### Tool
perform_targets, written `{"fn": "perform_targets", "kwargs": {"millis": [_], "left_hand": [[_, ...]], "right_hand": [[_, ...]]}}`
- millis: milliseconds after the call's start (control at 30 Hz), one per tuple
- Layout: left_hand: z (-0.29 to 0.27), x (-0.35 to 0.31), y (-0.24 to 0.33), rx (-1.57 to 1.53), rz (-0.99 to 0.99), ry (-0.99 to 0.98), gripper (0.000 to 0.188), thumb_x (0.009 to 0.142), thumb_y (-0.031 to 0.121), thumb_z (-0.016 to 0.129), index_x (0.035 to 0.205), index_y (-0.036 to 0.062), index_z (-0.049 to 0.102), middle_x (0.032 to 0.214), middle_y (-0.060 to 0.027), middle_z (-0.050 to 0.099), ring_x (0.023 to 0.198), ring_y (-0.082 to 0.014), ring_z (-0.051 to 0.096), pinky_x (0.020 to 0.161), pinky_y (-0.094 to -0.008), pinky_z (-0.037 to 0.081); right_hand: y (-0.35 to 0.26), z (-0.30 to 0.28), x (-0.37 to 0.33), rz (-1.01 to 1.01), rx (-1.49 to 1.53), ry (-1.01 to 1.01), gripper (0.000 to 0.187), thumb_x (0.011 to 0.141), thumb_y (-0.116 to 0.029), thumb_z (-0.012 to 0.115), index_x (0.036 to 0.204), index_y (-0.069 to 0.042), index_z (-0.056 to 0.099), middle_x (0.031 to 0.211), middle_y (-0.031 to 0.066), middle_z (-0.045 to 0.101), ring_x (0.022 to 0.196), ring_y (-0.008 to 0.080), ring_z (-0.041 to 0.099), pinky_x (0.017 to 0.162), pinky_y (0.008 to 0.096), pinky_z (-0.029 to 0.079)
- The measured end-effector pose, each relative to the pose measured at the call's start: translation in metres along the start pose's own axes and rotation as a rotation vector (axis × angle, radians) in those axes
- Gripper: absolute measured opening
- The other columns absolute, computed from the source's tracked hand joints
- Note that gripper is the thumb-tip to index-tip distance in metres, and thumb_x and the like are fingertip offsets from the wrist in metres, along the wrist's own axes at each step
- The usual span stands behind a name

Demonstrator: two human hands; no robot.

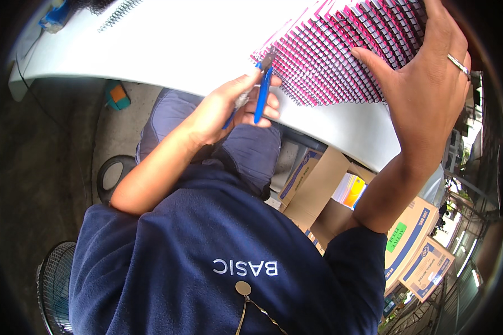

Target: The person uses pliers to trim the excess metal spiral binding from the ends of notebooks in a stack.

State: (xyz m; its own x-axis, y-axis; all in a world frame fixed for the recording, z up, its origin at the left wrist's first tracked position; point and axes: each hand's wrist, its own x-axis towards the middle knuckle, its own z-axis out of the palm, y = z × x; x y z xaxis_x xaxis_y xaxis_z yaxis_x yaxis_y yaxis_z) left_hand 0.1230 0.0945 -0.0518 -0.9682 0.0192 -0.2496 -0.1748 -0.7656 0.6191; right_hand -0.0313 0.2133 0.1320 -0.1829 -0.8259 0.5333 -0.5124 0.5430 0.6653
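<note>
A pair of small cutting pliers [264, 92] with blue handles is held in my left hand [226, 106], its jaws at the left end of a row of spiral-bound notebooks [330, 64]. The notebooks lie packed together with their dark wire coils facing me and pink edges showing between them. Something small and clear or whitish, too blurred to name, shows by my left palm. My right hand [430, 81] is spread at the right end of the row, with the thumb over the coils; its other fingertips run out of the picture.
A white table [151, 47] carries the notebooks, and a loose dark coil [117, 15] lies toward its far left. Below the table edge stands an opened cardboard box [321, 181], with more cartons [411, 245] to the right. An orange and teal object [117, 95] sits on the floor.
</note>
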Motion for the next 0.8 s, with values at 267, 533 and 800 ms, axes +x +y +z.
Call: {"fn": "perform_targets", "kwargs": {"millis": [267, 533, 800], "left_hand": [[-0.011, 0.004, -0.003, -0.047, -0.031, -0.074, 0.057, 0.097, 0.051, 0.030, 0.122, 0.0021, 0.047, 0.086, -0.0083, 0.056, 0.075, -0.0197, 0.060, 0.068, -0.0346, 0.052], [0.003, 0.000, -0.013, 0.626, 0.191, 0.300, 0.047, 0.096, 0.046, 0.044, 0.118, 0.0050, 0.050, 0.087, -0.0053, 0.056, 0.076, -0.0124, 0.056, 0.064, -0.0282, 0.047], [-0.010, -0.001, -0.001, -0.153, -0.068, -0.033, 0.058, 0.097, 0.050, 0.029, 0.120, 0.0009, 0.049, 0.095, -0.0122, 0.060, 0.081, -0.0206, 0.063, 0.074, -0.0353, 0.054]], "right_hand": [[-0.008, -0.009, 0.003, -0.076, 0.248, 0.110, 0.107, 0.036, -0.010, 0.086, 0.133, -0.009, 0.041, 0.123, 0.0129, 0.051, 0.113, 0.0303, 0.049, 0.096, 0.0396, 0.041], [0.002, 0.003, -0.002, -0.045, 0.054, 0.038, 0.107, 0.036, -0.010, 0.086, 0.133, -0.009, 0.041, 0.124, 0.0128, 0.050, 0.113, 0.0295, 0.049, 0.097, 0.0388, 0.040], [-0.007, -0.006, 0.002, -0.111, 0.226, 0.130, 0.106, 0.037, -0.011, 0.086, 0.133, -0.008, 0.041, 0.124, 0.0135, 0.050, 0.112, 0.0298, 0.049, 0.096, 0.0383, 0.040]]}}
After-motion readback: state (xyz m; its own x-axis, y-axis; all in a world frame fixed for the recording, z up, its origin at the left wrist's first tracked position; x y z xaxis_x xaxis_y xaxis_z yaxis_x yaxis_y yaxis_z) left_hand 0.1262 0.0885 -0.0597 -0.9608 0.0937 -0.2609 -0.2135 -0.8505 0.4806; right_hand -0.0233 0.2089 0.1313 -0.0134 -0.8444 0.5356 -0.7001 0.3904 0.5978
